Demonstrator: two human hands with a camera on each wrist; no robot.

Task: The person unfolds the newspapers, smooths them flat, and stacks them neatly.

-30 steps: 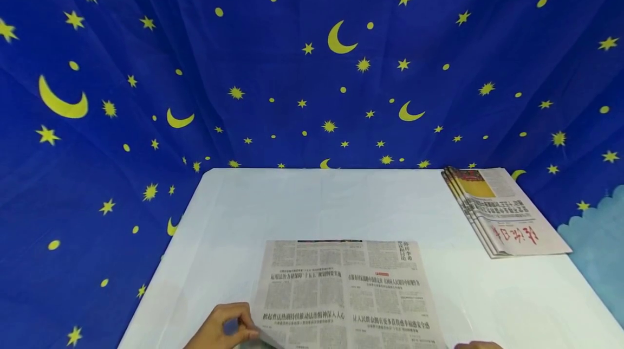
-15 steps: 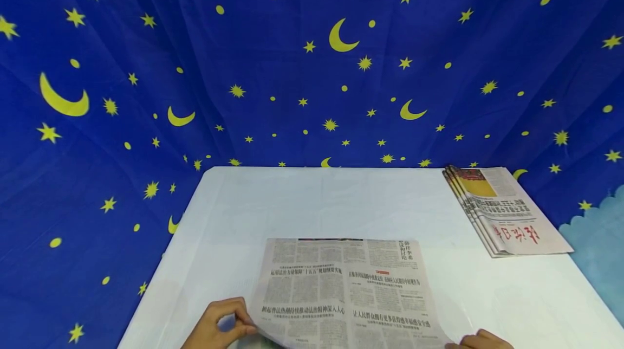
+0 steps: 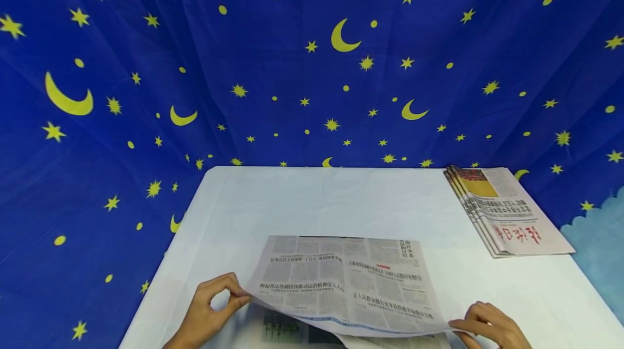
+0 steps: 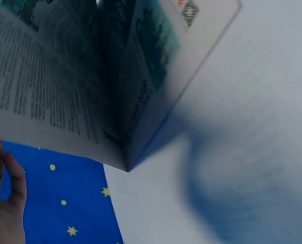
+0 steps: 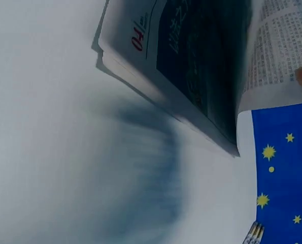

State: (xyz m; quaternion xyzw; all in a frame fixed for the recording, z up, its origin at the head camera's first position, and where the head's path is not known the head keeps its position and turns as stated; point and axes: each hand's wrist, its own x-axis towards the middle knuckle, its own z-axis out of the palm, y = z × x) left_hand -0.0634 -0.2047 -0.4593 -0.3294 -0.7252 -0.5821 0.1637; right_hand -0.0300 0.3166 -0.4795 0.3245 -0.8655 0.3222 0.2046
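Left hand [image 3: 207,305] and right hand [image 3: 494,324] each pinch the newspaper [image 3: 341,284] by its raised page; folded newspapers [image 3: 509,213] lie at the table [image 3: 317,202]'s far-right corner.

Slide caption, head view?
Left hand and right hand hold a grey printed newspaper partly open on a white table.

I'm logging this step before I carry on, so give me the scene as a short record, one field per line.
Held thing: newspaper, near edge raised, pages showing beneath
Left: left grip pinches its near left corner
Right: right grip pinches its near right corner
Surface: white table
Nearby: newspaper stack, slightly fanned, at the far right corner
Backdrop: blue cloth with yellow moons and stars
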